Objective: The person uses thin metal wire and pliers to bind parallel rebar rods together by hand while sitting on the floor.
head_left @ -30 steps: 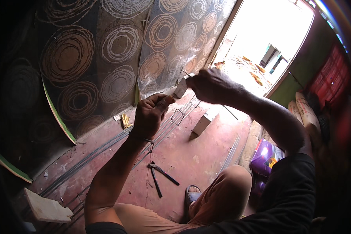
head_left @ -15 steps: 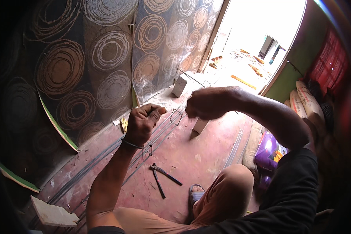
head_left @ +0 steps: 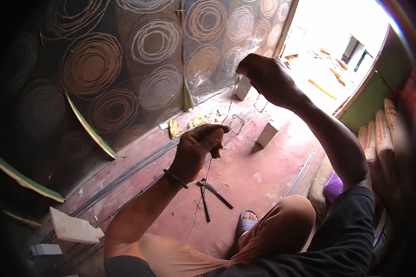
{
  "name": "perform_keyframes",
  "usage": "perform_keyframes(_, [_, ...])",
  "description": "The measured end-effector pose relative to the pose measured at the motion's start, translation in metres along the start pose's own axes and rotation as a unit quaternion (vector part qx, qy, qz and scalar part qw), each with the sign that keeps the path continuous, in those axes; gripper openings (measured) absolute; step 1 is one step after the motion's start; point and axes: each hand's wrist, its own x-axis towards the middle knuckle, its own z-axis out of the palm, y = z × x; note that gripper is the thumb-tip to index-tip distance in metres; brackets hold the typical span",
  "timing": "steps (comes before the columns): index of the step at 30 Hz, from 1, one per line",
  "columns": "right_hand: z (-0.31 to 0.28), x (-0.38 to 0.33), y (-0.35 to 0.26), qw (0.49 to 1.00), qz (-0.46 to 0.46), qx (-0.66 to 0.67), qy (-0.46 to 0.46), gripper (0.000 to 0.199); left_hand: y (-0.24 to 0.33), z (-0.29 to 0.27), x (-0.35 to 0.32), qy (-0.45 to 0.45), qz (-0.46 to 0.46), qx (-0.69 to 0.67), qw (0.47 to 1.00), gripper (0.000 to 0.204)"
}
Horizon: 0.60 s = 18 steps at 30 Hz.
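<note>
My left hand [head_left: 199, 150] is closed, thumb against fingers, on a thin dark tie wire [head_left: 210, 168]. One length of it trails from under the fist to the floor past a pair of black pincers [head_left: 205, 199], which lie with handles spread. Higher and to the right, my right hand [head_left: 268, 79] is closed too. A strand hangs from its fingertips toward my left hand. Beyond the left fist, a bent square steel stirrup [head_left: 236, 123] sits around long thin steel rods [head_left: 138, 161], which my left hand and forearm partly cover.
Blocks [head_left: 267, 134] stand near the rods. A broken pale slab [head_left: 74, 226] lies at lower left. Filled sacks [head_left: 383, 134] lean along the right wall. Patterned sheeting [head_left: 152, 41] covers the left wall, and a bright doorway [head_left: 328, 55] opens ahead. My sandalled foot [head_left: 248, 223] rests beside the pincers.
My right hand has risen away from the rods, and a strand of wire now shows between the hands. My left hand stays closed. The whole view has shifted a little.
</note>
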Motion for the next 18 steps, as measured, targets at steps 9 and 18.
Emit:
perform_keyframes(9, [0.036,0.002,0.068,0.990,0.020,-0.115,-0.076,0.019,-0.024,-0.028,0.002,0.028,-0.102,0.116,0.988,0.026])
perform_keyframes(18, [0.078,-0.075,0.014,0.961,-0.031,0.036,-0.274,0.023,-0.051,-0.062,0.006,0.102,-0.065,0.230,0.966,0.019])
